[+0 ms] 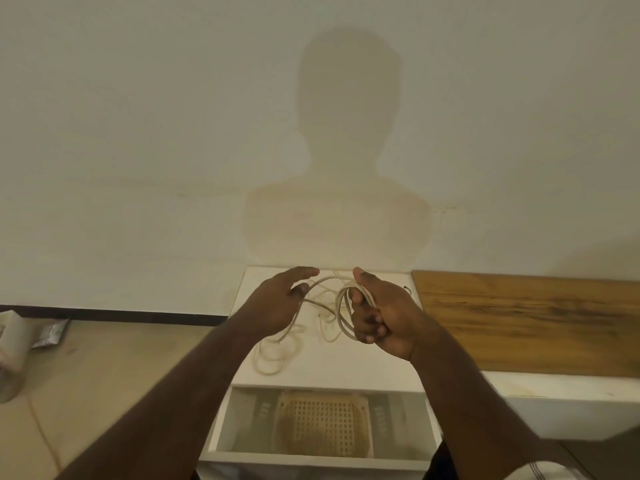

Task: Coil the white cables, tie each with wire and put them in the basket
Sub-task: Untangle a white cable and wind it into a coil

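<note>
My right hand [381, 313] grips a few loops of a white cable [343, 313] above the white cabinet top [346, 365]. From those loops a strand runs left to my left hand [280, 299], whose fingers are spread and loosely curved with the strand passing by the fingertips. The cable's loose end trails down onto the cabinet top and lies in slack curls [277, 355] under my left wrist. More white cable lies tangled behind my hands. A cream mesh basket [322, 424] sits in the open compartment below the top. A small dark wire piece [408, 289] lies by my right hand.
A wooden board [533, 320] lies on a white surface to the right of the cabinet. The wall is close behind. On the floor at the left stand a pale cylinder [12, 358] and a silvery packet [52, 332].
</note>
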